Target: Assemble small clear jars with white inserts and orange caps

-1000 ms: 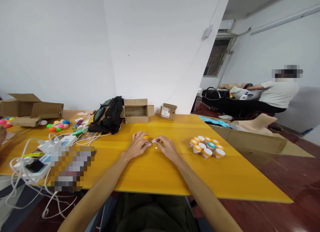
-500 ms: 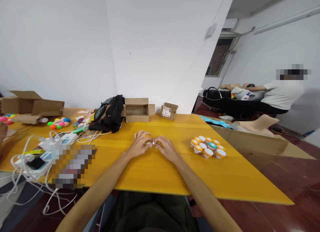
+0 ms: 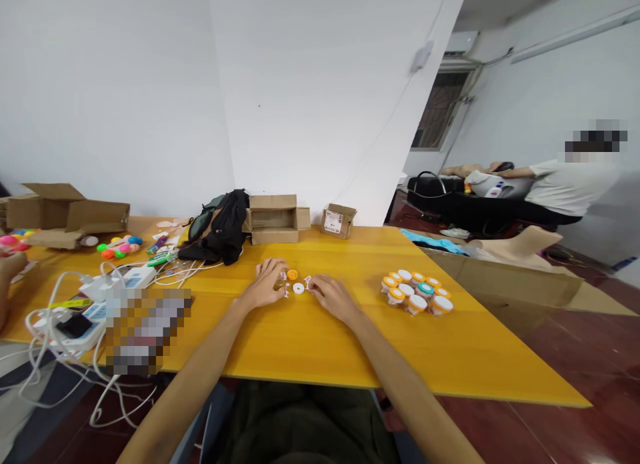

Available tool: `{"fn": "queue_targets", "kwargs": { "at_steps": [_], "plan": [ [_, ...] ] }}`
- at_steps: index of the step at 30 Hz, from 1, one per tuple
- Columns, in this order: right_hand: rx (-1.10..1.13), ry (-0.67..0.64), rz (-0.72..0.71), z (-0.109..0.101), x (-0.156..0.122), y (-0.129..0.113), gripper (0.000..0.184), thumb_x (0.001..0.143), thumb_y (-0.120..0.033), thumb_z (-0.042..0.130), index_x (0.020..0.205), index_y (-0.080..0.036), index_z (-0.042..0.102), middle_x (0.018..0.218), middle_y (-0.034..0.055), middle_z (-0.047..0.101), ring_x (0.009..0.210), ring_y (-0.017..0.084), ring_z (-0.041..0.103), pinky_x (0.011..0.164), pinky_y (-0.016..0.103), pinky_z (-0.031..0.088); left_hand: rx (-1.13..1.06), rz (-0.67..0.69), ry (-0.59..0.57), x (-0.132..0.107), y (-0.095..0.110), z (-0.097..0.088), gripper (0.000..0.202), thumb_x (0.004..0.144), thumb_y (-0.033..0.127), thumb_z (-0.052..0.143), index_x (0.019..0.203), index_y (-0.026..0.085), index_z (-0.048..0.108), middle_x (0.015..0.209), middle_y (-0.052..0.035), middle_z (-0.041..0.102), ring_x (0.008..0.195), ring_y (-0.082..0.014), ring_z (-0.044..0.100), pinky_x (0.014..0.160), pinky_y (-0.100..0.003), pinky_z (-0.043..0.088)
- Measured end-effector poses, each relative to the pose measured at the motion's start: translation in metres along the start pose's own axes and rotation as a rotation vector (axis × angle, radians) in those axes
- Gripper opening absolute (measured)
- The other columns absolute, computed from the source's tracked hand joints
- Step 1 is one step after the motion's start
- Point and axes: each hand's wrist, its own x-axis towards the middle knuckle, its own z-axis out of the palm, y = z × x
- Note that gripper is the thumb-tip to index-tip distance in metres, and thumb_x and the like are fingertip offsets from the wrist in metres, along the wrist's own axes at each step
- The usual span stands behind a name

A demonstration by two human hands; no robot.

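My left hand [image 3: 265, 287] rests on the yellow table with its fingers curved and its thumb apart from them. Something clear and shiny shows between them, too small to make out. By the thumb tip is a tiny white piece [image 3: 287, 293]. An orange lid [image 3: 293, 275] lies just beyond, and a flat white disc with a hole [image 3: 299, 288] lies between my hands. My right hand [image 3: 333, 297] has its fingertips pinched at a small white cut-out piece [image 3: 307, 283].
Several small jars with orange, white and teal lids [image 3: 416, 304] stand in a cluster to the right. Cardboard boxes [image 3: 274, 236] and a black bag [image 3: 225, 227] line the back. White cables and a power strip [image 3: 135, 279] are left. A person [image 3: 570, 184] sits at far right.
My hands have drawn apart, the left one moving left and the right one slightly right. The orange lid, white disc and small white pieces between them now show more clearly.
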Motion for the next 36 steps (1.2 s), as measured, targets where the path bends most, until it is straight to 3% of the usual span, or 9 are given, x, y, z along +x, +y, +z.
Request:
{"fn": "queue_targets", "kwargs": {
  "at_steps": [7,12,17,24,30,36],
  "plan": [
    [-0.059,-0.021,-0.054,-0.003,0.000,-0.002,0.019,0.086,-0.006,0.052,0.081,-0.023,0.061,0.084,0.0040,0.067,0.081,0.019,0.060,0.074,0.030,0.046,-0.061,-0.078,0.030,0.004,-0.011,0.005,0.025,0.085,0.022,0.056,0.110,0.025,0.058,0.105,-0.0036,0.060,0.102,-0.0234,0.053,0.092,-0.039,0.041],
    [-0.048,-0.037,-0.071,-0.004,-0.001,-0.006,0.019,0.085,-0.006,0.052,0.082,-0.022,0.062,0.085,0.0043,0.067,0.083,0.019,0.061,0.077,0.031,0.047,-0.095,-0.079,0.045,0.006,-0.017,0.007,0.020,0.084,0.016,0.053,0.101,0.023,0.060,0.095,-0.0028,0.060,0.092,-0.0207,0.056,0.087,-0.035,0.044],
    [-0.039,-0.044,-0.054,-0.006,-0.001,-0.008,0.019,0.084,-0.006,0.053,0.084,-0.022,0.063,0.087,0.0044,0.067,0.086,0.020,0.061,0.078,0.031,0.047,-0.009,-0.074,0.103,0.004,-0.011,0.004,0.030,0.079,0.011,0.053,0.105,0.024,0.061,0.103,-0.0045,0.060,0.101,-0.0232,0.053,0.090,-0.039,0.041],
    [0.030,-0.013,0.023,-0.007,0.000,-0.011,0.017,0.083,-0.008,0.053,0.083,-0.023,0.062,0.086,0.0031,0.068,0.084,0.019,0.063,0.077,0.029,0.047,0.055,0.110,0.011,0.004,0.018,0.014,0.024,0.085,0.034,0.060,0.107,0.027,0.065,0.126,-0.0070,0.054,0.119,-0.0290,0.040,0.098,-0.046,0.034],
    [0.126,-0.018,0.063,-0.006,0.001,-0.010,0.014,0.084,-0.013,0.052,0.082,-0.023,0.062,0.084,0.0021,0.069,0.081,0.018,0.063,0.074,0.028,0.047,0.053,0.084,-0.020,0.008,0.028,0.020,0.011,0.087,0.029,0.059,0.091,0.025,0.068,0.123,-0.0067,0.055,0.118,-0.0290,0.040,0.097,-0.046,0.032],
    [0.318,-0.042,0.094,0.000,0.002,-0.008,0.019,0.087,-0.015,0.045,0.087,-0.023,0.062,0.080,-0.0001,0.070,0.070,0.015,0.062,0.069,0.027,0.049,-0.056,0.009,0.056,0.008,0.025,0.012,0.014,0.087,0.035,0.060,0.094,0.025,0.067,0.114,-0.0061,0.060,0.112,-0.0269,0.044,0.096,-0.043,0.033]
  ]
}}
